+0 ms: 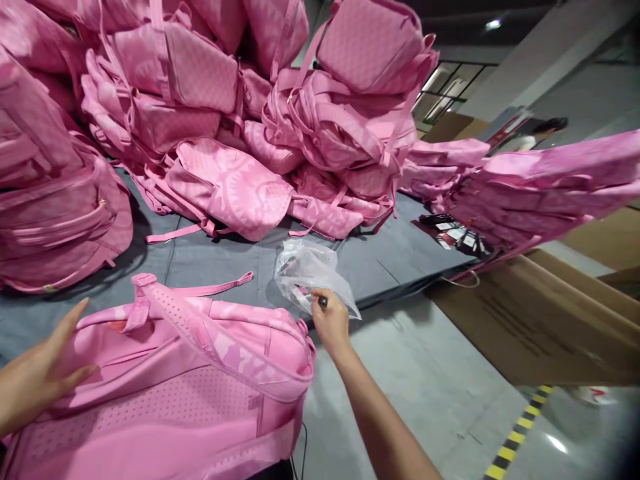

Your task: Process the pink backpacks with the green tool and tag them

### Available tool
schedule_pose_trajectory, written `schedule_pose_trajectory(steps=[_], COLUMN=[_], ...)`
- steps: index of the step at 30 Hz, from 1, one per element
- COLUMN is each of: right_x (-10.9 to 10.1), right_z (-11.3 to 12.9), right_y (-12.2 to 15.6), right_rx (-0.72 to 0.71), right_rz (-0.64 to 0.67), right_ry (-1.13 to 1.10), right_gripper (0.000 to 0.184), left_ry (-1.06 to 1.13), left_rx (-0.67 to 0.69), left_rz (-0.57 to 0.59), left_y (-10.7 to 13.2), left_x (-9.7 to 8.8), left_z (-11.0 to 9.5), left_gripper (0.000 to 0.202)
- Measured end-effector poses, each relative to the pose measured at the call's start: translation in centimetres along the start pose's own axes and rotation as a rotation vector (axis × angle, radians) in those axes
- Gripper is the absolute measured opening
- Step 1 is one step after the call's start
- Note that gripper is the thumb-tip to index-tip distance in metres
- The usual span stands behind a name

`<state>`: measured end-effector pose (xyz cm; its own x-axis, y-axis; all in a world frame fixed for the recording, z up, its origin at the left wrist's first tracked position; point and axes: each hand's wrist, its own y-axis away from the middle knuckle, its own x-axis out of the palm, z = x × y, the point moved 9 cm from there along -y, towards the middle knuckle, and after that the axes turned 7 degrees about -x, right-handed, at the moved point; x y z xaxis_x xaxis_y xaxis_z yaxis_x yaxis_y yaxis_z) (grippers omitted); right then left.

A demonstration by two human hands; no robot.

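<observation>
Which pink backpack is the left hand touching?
The foreground backpack, dotted panel facing the camera; the left hand is on it, while the piled backpacks behind are untouched.

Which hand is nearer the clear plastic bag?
Right. The right hand is at the near edge of the plastic bag; the left hand is farther off, at the left end of the nearest pink backpack.

A factory or warehouse workroom is suggested: pink backpacks [240,190] are heaped on the grey-covered tabletop [225,260], cardboard boxes [515,327] are seen right of it, and the floor [410,380] beside it is marked with black-and-yellow tape [520,427].
</observation>
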<state>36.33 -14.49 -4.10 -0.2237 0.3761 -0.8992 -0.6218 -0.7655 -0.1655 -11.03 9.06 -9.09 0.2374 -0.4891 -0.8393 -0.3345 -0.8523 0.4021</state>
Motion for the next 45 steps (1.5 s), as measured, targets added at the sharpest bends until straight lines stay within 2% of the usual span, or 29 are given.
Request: schedule_pose_trajectory(steps=[2, 5, 7, 10, 15, 20, 23, 26, 28, 30, 32, 34, 36, 39, 42, 45], right_x=[2.1, 5.5, 7.2, 8.6, 9.7, 9.2, 8.1, 6.1, 4.3, 2.4, 1.0, 0.3, 0.2, 1.0, 3.4, 6.9], right_z=[-4.4, -6.7, -6.5, -5.1, -3.9, -4.7, -4.5, -3.9, -3.3, -2.2, 0.0, 4.1, 10.5, 20.6, 27.9, 31.6], right_y=[-2.2, -5.2, -7.1, -9.7, -11.5, -12.4, -12.4, -11.2, -9.6, -7.7, -6.1, -5.1, -3.9, -0.6, 2.7, 5.1], right_rx=[0.027, 0.022, 0.002, -0.058, -0.14, -0.046, 0.002, 0.034, 0.049, 0.036, -0.032, -0.194, -0.463, -0.791, -0.912, -0.972], right_rz=[0.11, 0.253, 0.313, 0.368, 0.485, 0.526, 0.5, 0.452, 0.416, 0.382, 0.326, 0.232, 0.169, 0.174, 0.258, 0.433], right_ry=[0.102, 0.168, 0.216, 0.28, 0.338, 0.388, 0.389, 0.406, 0.45, 0.501, 0.479, 0.272, -0.075, -0.469, -0.576, -0.374], right_gripper=[0.029, 0.028, 0.032, 0.037, 0.038, 0.033, 0.032, 0.029, 0.027, 0.031, 0.034, 0.029, 0.02, 0.022, 0.025, 0.04], left_ry=[0.004, -0.01, -0.006, 0.02, 0.057, 0.021, 0.004, 0.011, -0.007, -0.058, -0.113, -0.158, -0.247, -0.34, -0.131, 0.289], left_rx=[-0.003, -0.015, -0.014, -0.019, -0.032, -0.036, -0.027, -0.022, -0.044, -0.068, -0.087, -0.103, -0.188, -0.173, -0.038, 0.018], left_rz=[-0.046, -0.093, -0.132, -0.157, -0.149, -0.139, -0.049, -0.068, -0.141, -0.137, -0.091, -0.068, -0.133, -0.136, -0.082, -0.134], left_y=[-0.1, 0.2, 0.5, 0.8, 1.0, 1.2, 1.1, 0.8, 0.8, 1.2, 2.1, 3.0, 3.3, 3.1, 3.5, 5.0], left_x=[-0.2, -0.4, -0.7, -1.0, -0.9, -1.2, -0.9, -0.9, -1.3, -1.2, -1.1, -1.3, -2.2, -2.6, -2.4, -2.4], left_z=[-0.4, -0.9, -1.3, -1.5, -1.5, -1.7, -1.9, -1.9, -1.9, -2.6, -4.1, -6.3, -7.5, -8.3, -7.6, -4.9], left_gripper=[0.085, 0.082, 0.083, 0.08, 0.08, 0.079, 0.081, 0.078, 0.075, 0.078, 0.086, 0.102, 0.108, 0.12, 0.127, 0.105])
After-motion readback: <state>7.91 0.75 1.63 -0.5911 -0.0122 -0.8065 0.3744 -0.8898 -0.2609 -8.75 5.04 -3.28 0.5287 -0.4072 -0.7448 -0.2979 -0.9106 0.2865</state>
